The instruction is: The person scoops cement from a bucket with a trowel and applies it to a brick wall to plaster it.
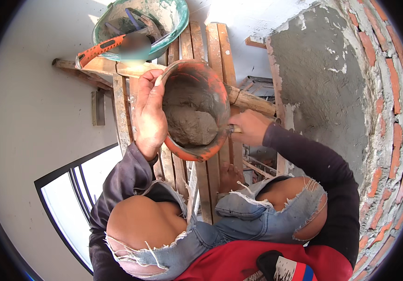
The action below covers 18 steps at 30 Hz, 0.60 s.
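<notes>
An orange-red bowl (194, 153), its inside smeared grey, tilts toward me with a mound of wet mortar (187, 124) in it. My left hand (151, 110) grips its left rim, thumb over the edge and fingers behind. At the opposite rim, my right hand (251, 127) is closed round the handle of what looks like a trowel (233, 129). Its blade reaches into the bowl and is hard to tell from the mortar. Both forearms wear dark sleeves. My bent knees, in torn jeans, lie below the bowl.
Wooden planks (214, 51) form a narrow platform under me, crossed by a round pole (253, 100). Beyond the bowl, a green bucket (182, 21) holds several tools, one orange-handled (101, 49). To the right are wet plaster (323, 75) and bare brick (393, 86); a window (77, 192) is at lower left.
</notes>
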Available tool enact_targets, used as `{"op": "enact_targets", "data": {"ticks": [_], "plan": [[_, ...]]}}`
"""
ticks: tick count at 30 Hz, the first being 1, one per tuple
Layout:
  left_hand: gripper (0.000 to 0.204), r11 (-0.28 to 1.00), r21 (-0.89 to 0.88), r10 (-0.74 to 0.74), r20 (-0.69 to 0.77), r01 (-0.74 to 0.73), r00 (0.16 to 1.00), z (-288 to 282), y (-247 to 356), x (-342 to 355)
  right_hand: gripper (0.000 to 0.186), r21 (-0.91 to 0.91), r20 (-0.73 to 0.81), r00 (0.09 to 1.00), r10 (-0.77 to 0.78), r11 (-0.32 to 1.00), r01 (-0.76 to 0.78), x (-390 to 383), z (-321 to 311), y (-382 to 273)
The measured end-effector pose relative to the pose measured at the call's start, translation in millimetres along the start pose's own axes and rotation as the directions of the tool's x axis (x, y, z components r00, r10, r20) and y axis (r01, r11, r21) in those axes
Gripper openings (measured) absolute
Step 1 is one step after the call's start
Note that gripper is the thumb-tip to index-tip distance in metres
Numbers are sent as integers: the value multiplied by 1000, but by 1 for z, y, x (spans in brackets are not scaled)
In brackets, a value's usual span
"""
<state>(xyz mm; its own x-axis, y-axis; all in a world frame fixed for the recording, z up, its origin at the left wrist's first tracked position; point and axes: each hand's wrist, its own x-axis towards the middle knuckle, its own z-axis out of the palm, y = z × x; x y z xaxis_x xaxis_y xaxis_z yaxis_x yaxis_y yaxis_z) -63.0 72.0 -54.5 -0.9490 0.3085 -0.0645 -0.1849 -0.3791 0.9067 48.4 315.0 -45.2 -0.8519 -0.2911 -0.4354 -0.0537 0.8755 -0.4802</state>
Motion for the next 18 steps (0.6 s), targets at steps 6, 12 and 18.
{"op": "enact_targets", "data": {"ticks": [6, 12, 18], "plan": [[27, 1000, -14, 16, 31, -15, 999, -2, -2, -1, 23, 23, -175, 967, 187, 982, -186, -16, 29, 12], [33, 996, -83, 24, 70, -18, 997, 10, -12, 5, 24, -81, -265, 936, 232, 962, -262, -33, 6, 12], [31, 994, -105, 34, 45, -29, 998, -3, 4, -1, 24, -131, -416, 908, -42, 991, -15, -63, -77, -1]]}}
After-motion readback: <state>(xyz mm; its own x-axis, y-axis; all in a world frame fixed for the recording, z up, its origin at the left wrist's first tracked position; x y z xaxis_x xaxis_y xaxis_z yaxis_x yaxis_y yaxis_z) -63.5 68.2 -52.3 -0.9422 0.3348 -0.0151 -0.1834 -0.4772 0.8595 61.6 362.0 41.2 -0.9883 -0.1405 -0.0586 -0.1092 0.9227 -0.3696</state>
